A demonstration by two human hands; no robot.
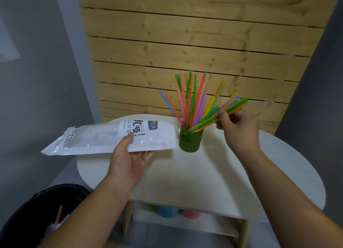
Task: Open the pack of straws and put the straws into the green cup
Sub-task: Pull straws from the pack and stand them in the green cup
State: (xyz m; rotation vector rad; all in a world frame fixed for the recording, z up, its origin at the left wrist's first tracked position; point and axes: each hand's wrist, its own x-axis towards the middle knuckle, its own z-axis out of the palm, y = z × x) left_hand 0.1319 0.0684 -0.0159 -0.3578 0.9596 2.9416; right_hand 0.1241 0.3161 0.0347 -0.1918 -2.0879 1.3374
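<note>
Your right hand pinches a slanted bundle of bright plastic straws between thumb and curled fingers, their lower ends already inside the small green cylindrical cup on the round white table. Many more coloured straws stand fanned in that cup. Your left hand grips the flat white-and-clear plastic straw pack, thumb on top, just left of the cup. The pack looks opened and emptied; only releasing this bundle seems left.
</note>
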